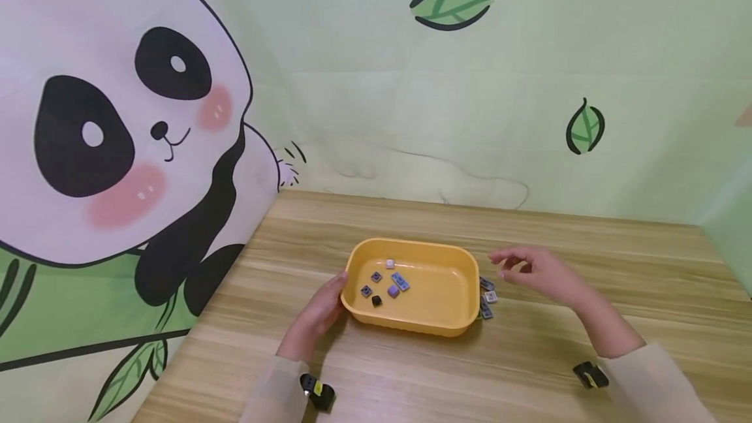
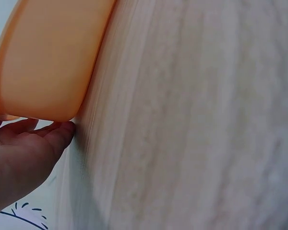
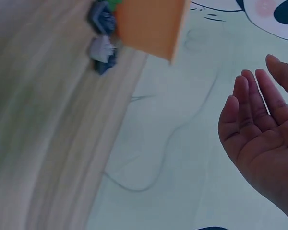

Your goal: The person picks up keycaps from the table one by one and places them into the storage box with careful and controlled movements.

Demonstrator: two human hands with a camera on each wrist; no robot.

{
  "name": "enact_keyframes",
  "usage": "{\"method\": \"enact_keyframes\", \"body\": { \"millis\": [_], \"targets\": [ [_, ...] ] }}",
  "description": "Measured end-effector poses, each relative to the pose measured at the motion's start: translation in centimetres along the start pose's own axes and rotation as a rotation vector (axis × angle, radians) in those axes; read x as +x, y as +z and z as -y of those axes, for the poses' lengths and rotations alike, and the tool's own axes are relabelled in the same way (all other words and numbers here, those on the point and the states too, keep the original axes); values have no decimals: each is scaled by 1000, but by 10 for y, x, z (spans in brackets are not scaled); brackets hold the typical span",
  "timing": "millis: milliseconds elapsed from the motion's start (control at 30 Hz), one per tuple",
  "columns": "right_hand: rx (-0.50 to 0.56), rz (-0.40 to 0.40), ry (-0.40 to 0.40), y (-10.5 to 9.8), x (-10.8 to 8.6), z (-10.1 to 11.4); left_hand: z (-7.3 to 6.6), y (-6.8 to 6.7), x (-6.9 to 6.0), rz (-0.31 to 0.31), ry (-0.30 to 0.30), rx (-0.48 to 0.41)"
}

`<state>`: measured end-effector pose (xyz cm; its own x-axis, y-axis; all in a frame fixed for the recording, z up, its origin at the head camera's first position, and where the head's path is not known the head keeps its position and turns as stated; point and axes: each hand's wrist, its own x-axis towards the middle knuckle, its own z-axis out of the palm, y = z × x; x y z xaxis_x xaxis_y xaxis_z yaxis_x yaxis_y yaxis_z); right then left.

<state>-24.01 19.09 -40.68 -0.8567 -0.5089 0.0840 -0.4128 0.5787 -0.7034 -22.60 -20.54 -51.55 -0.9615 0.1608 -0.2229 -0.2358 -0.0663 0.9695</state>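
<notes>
A yellow plastic tray point(image 1: 420, 328) stands on the wooden table, with several small toy bricks point(image 1: 399, 281) spread over its left half. They are grey, blue, purple, black and white. My left hand point(image 1: 320, 309) holds the tray's left end, fingers against the outer wall near the rim; its thumb is mostly hidden in the left wrist view. To the right of the tray, my right hand point(image 1: 543, 273) hovers above the table, fingers loosely bent and holding nothing. Below it, more small bricks point(image 1: 487, 299), dark blue-grey and white, lie beside the tray's right end.
The wooden table point(image 1: 587, 240) meets a pale green wall cloth point(image 1: 376, 83) at the back. A large printed panda point(image 1: 158, 129) covers the cloth on the left. Small black cameras point(image 1: 317, 391) sit at both wrists.
</notes>
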Motion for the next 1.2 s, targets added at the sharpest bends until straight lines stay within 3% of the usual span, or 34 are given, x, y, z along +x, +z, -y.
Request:
{"method": "enact_keyframes", "body": {
  "millis": [200,467,867,1200],
  "targets": [
    [-40,12,8,16,-8,-23,0,-1,0,-3,-2,-4],
    [-115,62,-19,34,-4,-49,-2,-2,0,-16,-12,4],
    [-135,126,12,48,4,-61,0,-2,-3,-9,-11,5],
    [-195,128,5,54,11,-67,1,-1,-1,-11,-15,-2]
  ]
}}
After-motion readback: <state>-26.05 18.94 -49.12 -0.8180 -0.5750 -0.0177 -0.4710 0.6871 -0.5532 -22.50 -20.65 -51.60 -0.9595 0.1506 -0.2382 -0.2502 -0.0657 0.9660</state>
